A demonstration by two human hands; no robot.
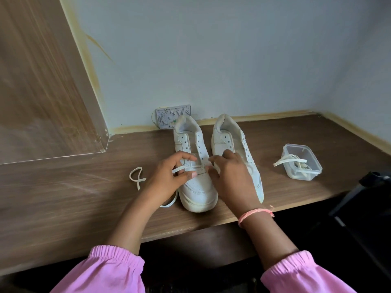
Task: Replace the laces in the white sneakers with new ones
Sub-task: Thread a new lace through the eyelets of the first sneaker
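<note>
Wood-grain desk [63, 187] set against a pale blue wall, seen from above by the person working at it. Both hands meet over the left sneaker [195, 166], which stands toe toward the viewer. The left hand [169, 176] pinches a flat white lace [179, 168] between thumb and fingers at the shoe's lowest eyelets; the lace runs across the tongue there. The right hand [229, 176], fingers curled, touches the same lace at the opposite eyelet row; whether it actually grips it cannot be told. A pink thread bracelet [255, 214] circles the right wrist, and pink sleeves cover both forearms. The right sneaker [237, 144] stands just beside the first, partly hidden under the right hand, its upper eyelets bare. A loose curl of lace end [136, 176] lies on the desk left of the left hand. Further right, a clear plastic container [302, 161] holds more white laces [289, 160], one draped over its rim.
</note>
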